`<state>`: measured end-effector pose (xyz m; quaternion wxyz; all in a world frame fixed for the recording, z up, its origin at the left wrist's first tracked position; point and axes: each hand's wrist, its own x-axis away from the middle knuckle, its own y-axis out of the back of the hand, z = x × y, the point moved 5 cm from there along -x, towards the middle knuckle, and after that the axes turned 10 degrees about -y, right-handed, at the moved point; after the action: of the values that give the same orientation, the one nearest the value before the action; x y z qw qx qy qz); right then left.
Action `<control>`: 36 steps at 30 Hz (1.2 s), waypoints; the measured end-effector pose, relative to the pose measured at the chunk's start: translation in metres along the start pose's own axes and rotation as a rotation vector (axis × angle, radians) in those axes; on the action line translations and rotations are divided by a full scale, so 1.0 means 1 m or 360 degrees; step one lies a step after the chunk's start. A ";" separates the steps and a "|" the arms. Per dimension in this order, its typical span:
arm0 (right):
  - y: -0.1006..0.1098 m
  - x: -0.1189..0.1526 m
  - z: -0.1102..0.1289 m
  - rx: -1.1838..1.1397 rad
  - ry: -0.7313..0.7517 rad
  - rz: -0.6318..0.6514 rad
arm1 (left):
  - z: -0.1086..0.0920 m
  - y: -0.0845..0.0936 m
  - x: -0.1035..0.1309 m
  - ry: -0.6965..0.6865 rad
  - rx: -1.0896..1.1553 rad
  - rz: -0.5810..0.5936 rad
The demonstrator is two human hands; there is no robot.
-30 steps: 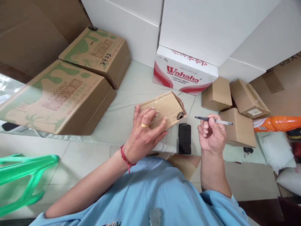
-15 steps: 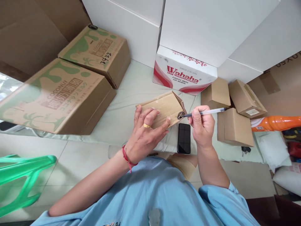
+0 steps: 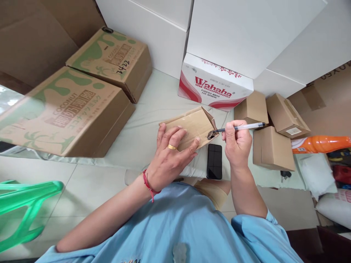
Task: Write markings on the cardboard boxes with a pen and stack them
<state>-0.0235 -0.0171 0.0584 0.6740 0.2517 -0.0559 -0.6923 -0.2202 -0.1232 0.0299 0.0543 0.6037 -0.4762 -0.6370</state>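
My left hand lies with its fingers spread over a small cardboard box, pressing it against the light cloth-covered surface. Strips of clear tape shine on the box's top, and its right end has folded edges. A dark, round scribbled patch marks its lower right corner; whether there is a hole in it I cannot tell. In a pinch grip, my right hand holds a pen with a clear barrel, its tip at the patch's edge. Just below the box lies a black phone.
Two coconut cartons stand at left. A Wahaha water box is behind the small box. Several plain boxes, an orange bottle and keys lie at right. A green plastic stool stands on the floor at lower left.
The pen and my right hand have shifted slightly right and up, so the tip moved from inside the dark patch to its upper right edge. My left hand keeps its place.
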 end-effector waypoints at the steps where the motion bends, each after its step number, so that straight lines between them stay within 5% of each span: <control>1: 0.002 -0.001 -0.001 0.0010 -0.0009 -0.0021 | 0.000 0.000 0.000 -0.0002 -0.0005 -0.0008; 10: 0.008 0.005 0.003 -0.0065 -0.0020 -0.0089 | 0.001 -0.001 0.002 0.0023 0.0034 -0.0007; 21: 0.000 0.016 0.009 0.0008 0.0042 0.0157 | 0.000 -0.001 0.001 0.0002 0.0014 -0.0010; 26: 0.026 0.021 0.002 -0.0228 -0.0008 -0.0229 | 0.006 0.017 0.004 0.0100 0.0350 -0.0033; 31: 0.065 0.032 -0.046 -0.0197 -0.0330 -0.0468 | 0.023 0.050 0.029 0.0728 0.1356 -0.0272; 36: 0.097 0.058 -0.103 0.0097 -0.0601 -0.0480 | 0.026 0.039 0.066 0.1551 0.2170 -0.0366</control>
<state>0.1102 -0.0540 -0.0058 0.5327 0.1436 -0.1636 -0.8178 -0.2792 -0.1728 0.0042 -0.1878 0.7563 -0.6152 0.1198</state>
